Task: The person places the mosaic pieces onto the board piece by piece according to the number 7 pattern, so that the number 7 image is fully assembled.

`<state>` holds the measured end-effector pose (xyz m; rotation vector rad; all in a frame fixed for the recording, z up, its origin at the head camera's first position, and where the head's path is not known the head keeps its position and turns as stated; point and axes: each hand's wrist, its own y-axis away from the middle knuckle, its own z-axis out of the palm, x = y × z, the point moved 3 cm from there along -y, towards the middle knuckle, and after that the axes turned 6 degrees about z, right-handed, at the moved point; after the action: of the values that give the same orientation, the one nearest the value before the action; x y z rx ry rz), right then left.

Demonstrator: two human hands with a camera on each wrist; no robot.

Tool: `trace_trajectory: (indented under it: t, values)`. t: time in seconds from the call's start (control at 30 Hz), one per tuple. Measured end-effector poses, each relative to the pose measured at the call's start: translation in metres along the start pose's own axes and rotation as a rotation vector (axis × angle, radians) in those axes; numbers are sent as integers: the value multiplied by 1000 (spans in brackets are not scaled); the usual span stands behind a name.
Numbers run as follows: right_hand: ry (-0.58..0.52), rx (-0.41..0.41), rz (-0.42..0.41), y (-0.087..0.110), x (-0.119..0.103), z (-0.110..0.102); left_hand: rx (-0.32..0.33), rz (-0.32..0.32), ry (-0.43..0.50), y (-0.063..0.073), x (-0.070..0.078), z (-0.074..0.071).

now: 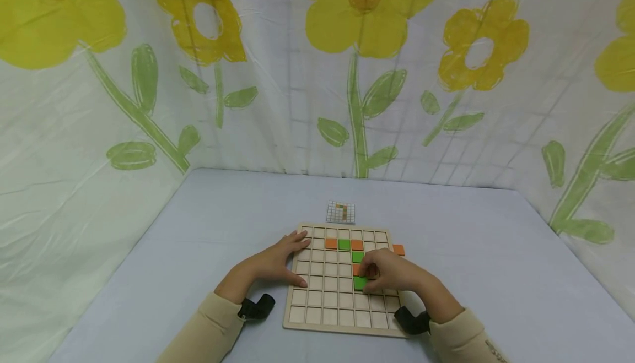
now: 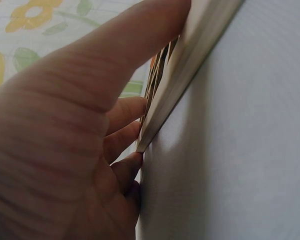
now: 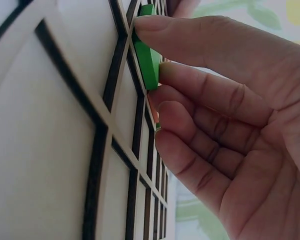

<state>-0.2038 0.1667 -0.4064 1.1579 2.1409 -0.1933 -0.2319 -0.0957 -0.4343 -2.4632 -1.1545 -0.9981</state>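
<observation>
A wooden grid board (image 1: 342,330) lies on the table, with orange and green square tiles set in an upper row and down a column. My right hand (image 1: 394,272) is over the column and pinches a green tile (image 3: 149,62) between thumb and finger. That tile sits at the column's lower end, slightly tilted in its cell in the right wrist view. Along the board's left edge rests my left hand (image 1: 275,261), thumb (image 2: 140,30) and fingers spread against the rim. An orange tile (image 1: 356,269) just above the green one is partly covered by the right fingers.
Behind the board lies a small card (image 1: 340,212) printed with a grid and a coloured pattern. A loose orange tile (image 1: 399,250) is at the board's right edge. The white-covered table (image 1: 223,203) meets a flower-printed curtain (image 1: 278,104) at the back.
</observation>
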Motion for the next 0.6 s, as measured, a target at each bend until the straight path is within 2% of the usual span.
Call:
trace_trajectory:
  t: [0.6]
  values:
    - [4,-13,17,0,-3,0,-1,6,2,1,0,0]
